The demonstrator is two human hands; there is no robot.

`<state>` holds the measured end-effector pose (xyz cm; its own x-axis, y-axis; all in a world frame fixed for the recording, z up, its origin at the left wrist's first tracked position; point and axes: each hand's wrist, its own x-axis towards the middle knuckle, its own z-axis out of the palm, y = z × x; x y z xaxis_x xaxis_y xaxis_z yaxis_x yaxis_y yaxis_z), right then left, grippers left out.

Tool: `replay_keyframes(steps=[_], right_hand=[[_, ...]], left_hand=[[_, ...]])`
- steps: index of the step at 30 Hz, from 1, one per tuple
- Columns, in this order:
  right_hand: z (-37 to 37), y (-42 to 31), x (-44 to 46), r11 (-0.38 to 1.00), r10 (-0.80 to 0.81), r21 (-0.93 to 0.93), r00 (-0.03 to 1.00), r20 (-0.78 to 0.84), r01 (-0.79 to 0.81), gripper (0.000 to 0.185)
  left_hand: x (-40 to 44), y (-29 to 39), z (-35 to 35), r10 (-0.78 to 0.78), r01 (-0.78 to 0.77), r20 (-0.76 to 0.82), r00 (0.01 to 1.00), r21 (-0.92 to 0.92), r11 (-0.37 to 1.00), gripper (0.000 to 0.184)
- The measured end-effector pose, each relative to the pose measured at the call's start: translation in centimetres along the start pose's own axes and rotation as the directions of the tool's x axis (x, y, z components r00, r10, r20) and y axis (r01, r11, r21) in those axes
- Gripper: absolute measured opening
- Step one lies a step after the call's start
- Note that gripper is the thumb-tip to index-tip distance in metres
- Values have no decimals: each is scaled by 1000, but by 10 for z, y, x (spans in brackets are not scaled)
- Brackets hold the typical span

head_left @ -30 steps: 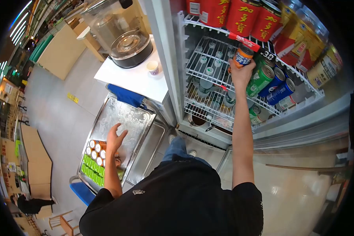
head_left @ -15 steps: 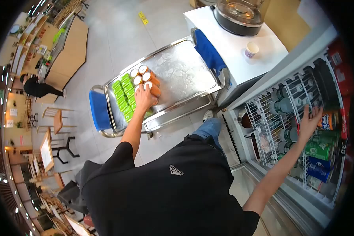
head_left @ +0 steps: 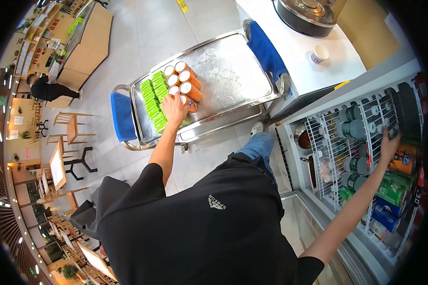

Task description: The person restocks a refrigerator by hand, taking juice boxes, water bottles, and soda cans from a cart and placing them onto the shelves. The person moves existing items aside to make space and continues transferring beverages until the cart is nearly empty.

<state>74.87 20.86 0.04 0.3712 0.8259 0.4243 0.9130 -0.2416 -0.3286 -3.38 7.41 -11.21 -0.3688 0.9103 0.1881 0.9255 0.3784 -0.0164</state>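
Observation:
My left hand rests at the near end of a group of orange cans with white tops. Its fingers are bent against the nearest can, partly hiding it. Beside them lie rows of bright green packets, on the same metal cart. My right hand reaches into the open fridge, between the white wire shelf and the drinks. Its fingers are apart, with nothing visible between them. Close to it are an orange can and green cans.
Grey-capped bottles stand in the fridge racks, with blue cans lower down. A paper cup and a round appliance sit on a white counter. Chairs and a person in black are farther left.
My right hand has moved deeper into the fridge, toward the right side. My left hand remains at the cans, its fingers shifted slightly left around the nearest ones. The view has shifted slightly.

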Motion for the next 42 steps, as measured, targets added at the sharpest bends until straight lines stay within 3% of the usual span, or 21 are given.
replay_keyframes(steps=[4,10,13,14,16,17,19,20,21,22,24,26,30,32,34,38,42], right_hand=[[5,8,8,996,84,-33,996,-29,-85,81],[10,11,10,996,20,-89,997,-75,-27,77],[-23,-30,-19,986,69,149,996,52,-76,75],[-30,-44,-29,984,-19,175,999,-32,25,66],[-46,-89,-61,933,0,356,988,-153,55,54],[-46,-98,-76,835,32,550,995,-93,24,52],[-61,-135,-114,779,2,626,999,-50,29,42],[-63,-157,-136,652,20,758,999,-41,18,39],[-74,-178,-156,624,67,773,994,91,-113,38],[-84,-195,-171,692,-64,722,997,51,7,40],[-94,-210,-195,684,-156,720,988,-9,115,50],[-104,-211,-211,661,-134,741,990,-39,119,52],[-120,-189,-225,751,31,655,987,-156,80,52],[-126,-174,-230,744,145,668,970,-194,22,51],[-130,-163,-229,796,160,604,955,-251,25,51],[-129,-147,-225,844,181,537,948,-263,-12,52],[-123,-133,-218,884,162,467,951,-264,-22,55]], left_hand=[[-6,5,5,-38,35,54,998,60,998,74],[8,1,14,-71,84,179,981,-67,994,71],[8,16,-29,24,-1,146,989,-151,989,63],[9,27,-49,54,-28,129,990,-198,980,61],[10,58,-93,209,-162,131,969,-302,939,59],[13,73,-107,293,-232,102,951,-391,891,60],[12,114,-136,428,-323,64,902,-558,765,63],[10,138,-152,480,-346,50,876,-629,696,64],[8,159,-158,525,-363,27,851,-692,624,64],[7,183,-168,605,-431,-45,795,-744,511,64],[1,231,-195,724,-528,-201,660,-810,255,65],[-3,278,-227,775,-550,-339,533,-835,14,68],[-19,379,-272,710,-595,-620,335,-723,-351,68],[-32,425,-283,725,-629,-615,309,-704,-329,67],[-46,473,-280,719,-563,-612,328,-738,-371,67],[-71,537,-276,669,-666,-716,200,-600,-443,68],[-88,569,-273,775,-633,-610,165,-668,-391,69]])
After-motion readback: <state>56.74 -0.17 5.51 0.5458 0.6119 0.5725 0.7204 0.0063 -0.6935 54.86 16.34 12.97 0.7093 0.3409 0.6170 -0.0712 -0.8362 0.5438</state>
